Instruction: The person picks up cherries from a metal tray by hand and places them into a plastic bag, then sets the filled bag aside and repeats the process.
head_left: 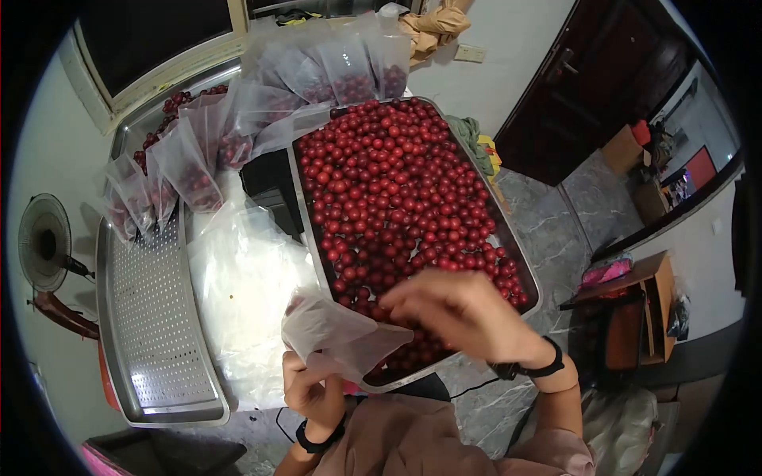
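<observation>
My left hand is closed on the lower edge of a clear plastic bag, which leans over the near left corner of a metal tray. The bag's mouth spreads to the right, over the tray. Small round red fruits, like plums or large cherries, fill the tray in a loose layer. Above its near end hovers my right hand, its fingers pointing left toward the bag. Those fingers are smeared by motion, and whether they hold fruit cannot be made out. Each wrist wears a black band.
Several filled plastic bags stand along the back and left. A perforated metal tray lies at the left, beside a pile of flat clear plastic. A black object sits against the fruit tray. A fan stands far left.
</observation>
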`<state>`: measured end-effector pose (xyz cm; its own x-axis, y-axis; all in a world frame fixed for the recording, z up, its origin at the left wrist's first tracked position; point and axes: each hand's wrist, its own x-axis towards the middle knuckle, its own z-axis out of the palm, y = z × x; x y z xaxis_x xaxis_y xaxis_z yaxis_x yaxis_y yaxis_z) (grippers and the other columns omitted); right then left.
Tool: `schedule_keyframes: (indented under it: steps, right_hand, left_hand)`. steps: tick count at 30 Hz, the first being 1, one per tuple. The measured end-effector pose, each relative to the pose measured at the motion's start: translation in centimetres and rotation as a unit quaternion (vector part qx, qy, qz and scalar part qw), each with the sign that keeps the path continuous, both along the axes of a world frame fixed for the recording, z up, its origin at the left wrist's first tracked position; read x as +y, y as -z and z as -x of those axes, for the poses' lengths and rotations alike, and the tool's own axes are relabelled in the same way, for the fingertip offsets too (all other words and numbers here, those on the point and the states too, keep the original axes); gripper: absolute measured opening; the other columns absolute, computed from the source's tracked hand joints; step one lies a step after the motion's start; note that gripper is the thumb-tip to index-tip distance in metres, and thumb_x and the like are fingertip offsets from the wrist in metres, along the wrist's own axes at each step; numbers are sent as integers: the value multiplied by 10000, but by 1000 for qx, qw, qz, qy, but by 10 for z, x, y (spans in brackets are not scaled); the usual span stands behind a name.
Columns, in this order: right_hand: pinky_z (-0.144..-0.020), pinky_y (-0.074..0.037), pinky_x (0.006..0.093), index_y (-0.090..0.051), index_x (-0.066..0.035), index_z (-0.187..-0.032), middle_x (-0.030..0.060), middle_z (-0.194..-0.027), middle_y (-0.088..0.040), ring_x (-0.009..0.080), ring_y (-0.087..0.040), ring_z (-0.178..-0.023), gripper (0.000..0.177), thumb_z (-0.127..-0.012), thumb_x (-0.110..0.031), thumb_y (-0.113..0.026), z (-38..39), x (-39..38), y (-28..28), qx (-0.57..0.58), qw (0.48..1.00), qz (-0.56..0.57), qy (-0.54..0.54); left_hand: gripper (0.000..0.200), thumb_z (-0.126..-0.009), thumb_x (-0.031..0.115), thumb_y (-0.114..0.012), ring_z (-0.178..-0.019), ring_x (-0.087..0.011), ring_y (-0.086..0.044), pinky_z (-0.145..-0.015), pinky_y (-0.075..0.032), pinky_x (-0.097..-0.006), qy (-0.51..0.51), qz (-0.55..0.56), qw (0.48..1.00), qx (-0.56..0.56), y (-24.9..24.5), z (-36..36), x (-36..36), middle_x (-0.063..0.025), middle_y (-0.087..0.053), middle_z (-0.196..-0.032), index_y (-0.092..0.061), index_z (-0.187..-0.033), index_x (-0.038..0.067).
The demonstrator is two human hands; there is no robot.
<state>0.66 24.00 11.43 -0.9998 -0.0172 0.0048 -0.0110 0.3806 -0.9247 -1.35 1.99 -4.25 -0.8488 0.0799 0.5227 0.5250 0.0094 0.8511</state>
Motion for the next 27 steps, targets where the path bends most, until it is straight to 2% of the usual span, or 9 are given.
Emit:
schedule_keyframes:
  steps: [2, 3, 5, 7, 8, 12, 17, 22, 27]
  right_hand:
    - [-772, -518, 362, -650, 32, -1044, 167, -986, -678, 291, -671, -890, 187, -913, -49, -544, 14, 24, 20, 55, 990, -106, 77]
    - [-782, -509, 377, -639, 21, -1041, 167, -962, -661, 313, -656, -888, 174, -905, -34, -545, 24, 39, 38, 123, 975, -166, 79]
    - [-785, -494, 405, -596, -8, -1115, 173, -965, -613, 346, -627, -890, 224, -895, -22, -554, 41, 62, 62, 101, 965, -233, 73]
    - [-828, -483, 408, -574, -34, -1187, 152, -1052, -576, 328, -600, -972, 309, -879, -33, -598, 60, 86, 100, 124, 946, -298, 41]
    - [-851, -483, 394, -572, -47, -1213, 131, -1080, -569, 306, -593, -997, 345, -872, -45, -624, 68, 94, 113, 124, 934, -335, 25]
    - [-844, -487, 403, -570, -72, -1233, 129, -1089, -539, 317, -571, -1030, 387, -857, -74, -658, 90, 98, 138, 104, 925, -364, 15]
    - [-818, -486, 406, -579, -79, -1126, 121, -1035, -526, 323, -576, -968, 306, -839, -94, -682, 98, 95, 141, 100, 898, -427, 28]
    - [-775, -487, 405, -556, -71, -1046, 131, -983, -534, 326, -586, -932, 272, -812, -99, -691, 79, 98, 122, 87, 920, -380, 31]
    - [-775, -500, 396, -562, -38, -1046, 136, -976, -577, 302, -617, -902, 300, -790, -117, -697, 51, 104, 113, 6, 933, -356, -46]
  left_hand:
    - [237, -675, -152, -667, -783, -192, -535, -707, -430, -283, -10, -17, 1000, -8, -3, -1, 2, -51, -578, -829, -658, -794, 52]
    - [237, -673, -149, -671, -779, -190, -534, -705, -429, -281, -13, -20, 1000, -10, -5, -1, 3, -51, -577, -826, -659, -798, 52]
    - [238, -671, -145, -676, -776, -189, -533, -703, -428, -279, -19, -22, 1000, -12, -5, -2, 1, -50, -576, -824, -661, -802, 53]
    - [142, -738, -115, -575, -881, -258, -590, -843, -475, -352, 10, 7, 1000, -18, -2, -3, -4, -135, -581, -920, -584, -798, 13]
    - [142, -738, -115, -575, -881, -258, -590, -843, -475, -352, 8, 7, 1000, -19, -2, -3, -4, -135, -581, -920, -584, -798, 13]
    - [138, -737, -99, -580, -882, -262, -591, -828, -475, -346, -2, 12, 1000, -16, -2, -3, -4, -151, -583, -942, -588, -815, 15]
    - [127, -750, -76, -585, -875, -263, -590, -806, -467, -326, 6, 11, 1000, -14, -2, -2, -5, -157, -582, -946, -599, -834, 19]
    - [166, -723, -78, -573, -859, -260, -580, -779, -455, -309, 6, 4, 1000, -17, -3, 0, -5, -154, -580, -945, -628, -838, 28]
    - [187, -691, -90, -546, -851, -252, -563, -771, -450, -302, 14, -3, 1000, -19, 0, 2, -6, -142, -571, -932, -632, -812, 25]
